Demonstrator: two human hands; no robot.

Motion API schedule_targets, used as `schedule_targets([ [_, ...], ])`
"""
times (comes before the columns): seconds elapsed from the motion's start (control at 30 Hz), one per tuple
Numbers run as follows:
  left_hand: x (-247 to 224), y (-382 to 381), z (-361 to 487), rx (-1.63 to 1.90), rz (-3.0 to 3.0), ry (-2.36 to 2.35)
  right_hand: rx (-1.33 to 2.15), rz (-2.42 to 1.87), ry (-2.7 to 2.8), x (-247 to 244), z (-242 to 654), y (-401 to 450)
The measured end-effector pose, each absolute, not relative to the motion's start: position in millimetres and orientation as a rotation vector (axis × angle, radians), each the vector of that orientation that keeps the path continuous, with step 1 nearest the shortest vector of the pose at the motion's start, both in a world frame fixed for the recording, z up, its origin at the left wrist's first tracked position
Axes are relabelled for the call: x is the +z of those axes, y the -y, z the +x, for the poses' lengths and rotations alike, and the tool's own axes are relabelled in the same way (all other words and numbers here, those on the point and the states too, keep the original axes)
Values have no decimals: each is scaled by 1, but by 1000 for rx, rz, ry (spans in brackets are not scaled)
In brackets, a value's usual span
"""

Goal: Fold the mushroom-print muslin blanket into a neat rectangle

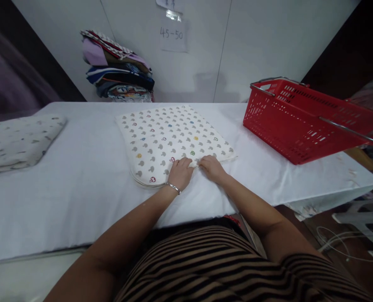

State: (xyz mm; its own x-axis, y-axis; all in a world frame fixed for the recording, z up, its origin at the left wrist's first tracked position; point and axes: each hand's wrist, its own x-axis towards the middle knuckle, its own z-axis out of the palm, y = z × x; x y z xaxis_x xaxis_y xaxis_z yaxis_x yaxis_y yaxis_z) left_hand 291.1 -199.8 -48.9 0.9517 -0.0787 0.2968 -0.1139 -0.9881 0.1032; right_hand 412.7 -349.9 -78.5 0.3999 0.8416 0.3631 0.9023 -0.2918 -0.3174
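A white cloth (pixel 170 138) printed with small grey and coloured mushrooms lies folded in a flat square on the table. My left hand (pixel 180 173), with a bracelet at its wrist, is closed on the cloth's near edge. Just to the right, my right hand (pixel 212 168) pinches the same edge, its fingertips close to those of the left. Both hands are low against the tabletop. The cloth's near left corner is rounded and shows stacked layers. What lies under the fingers is hidden.
A white-covered table (pixel 88 188) carries everything. At the right stands a red plastic basket (pixel 277 126) with metal handles. Another folded printed cloth (pixel 22 140) lies at the left. Behind the table rises a pile of folded fabrics (pixel 120 75) against the wall. A white stool (pixel 359 220) stands at lower right.
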Motion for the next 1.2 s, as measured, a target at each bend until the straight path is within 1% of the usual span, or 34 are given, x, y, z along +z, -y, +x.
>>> schedule_targets([
  [0.17,-53,197,292,501,3039,234,-190,-2183,1488,-78,412,350],
  [0.27,-55,196,293,456,3070,262,-187,-2190,1487,-77,412,350],
  [0.57,-51,199,291,434,3044,167,-171,-2196,1491,-76,411,349],
  [0.97,-54,198,298,584,3047,158,-190,-2217,1496,-75,409,350],
  [1.2,-57,198,304,506,3072,162,-220,-2224,1493,-76,409,350],
])
